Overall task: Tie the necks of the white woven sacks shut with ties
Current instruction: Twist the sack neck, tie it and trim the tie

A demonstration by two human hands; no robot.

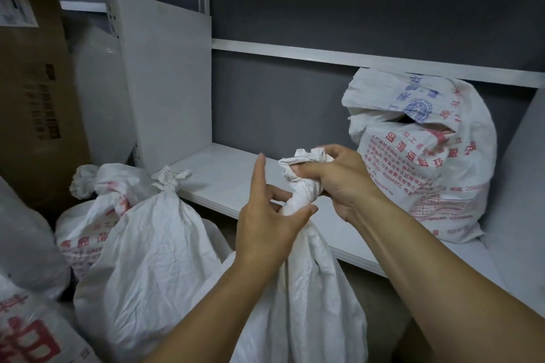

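Note:
A white woven sack [312, 298] stands in front of me with its neck [300, 191] gathered into a tight bunch. My right hand [339, 183] grips that neck just under the ruffled top. My left hand [265, 215] touches the neck from the left, thumb and a lower finger against it, index finger pointing straight up. No tie shows clearly between my fingers. To the left stand two more white sacks, one [153, 250] with a knotted neck [171, 183], another [88, 215] behind it, also bunched shut.
A white shelf board [224, 180] runs behind the sacks, with an open, red-printed sack [427, 162] standing on it at the right. Cardboard boxes [35, 91] are stacked at the left. More bagged goods [26, 318] crowd the lower left corner.

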